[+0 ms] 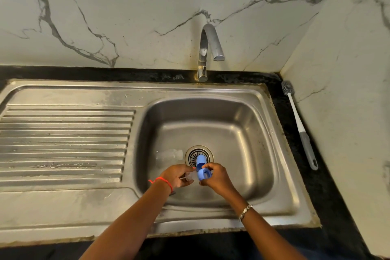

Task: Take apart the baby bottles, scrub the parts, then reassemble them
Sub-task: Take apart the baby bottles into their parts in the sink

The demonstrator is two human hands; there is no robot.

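2 marble-patterned walls (147,6) meet in a corner behind a black counter (329,175), and set into that counter is the steel sink (242,112) with its ribbed draining board (63,143) on the left. A chrome tap (207,48) stands at the back edge, its spout curving over the basin. On the counter strip to the right, along the wall, lies a bottle brush (298,122) with a grey head, white shaft and grey handle, well apart from the hands.

Inside the basin, a clear bottle body (168,155) lies on its side just left of the drain strainer (193,157). Above the drain, both hands meet. The right hand (217,178), with a bracelet on its wrist, has fingers curled around a blue collar ring (204,173), and a blue cap (200,160) shows just beyond it, against the ring. The left hand (176,176), with a red thread at its wrist, pinches a small clear part (188,176), apparently the teat, just beside the ring; its exact shape is hard to tell.
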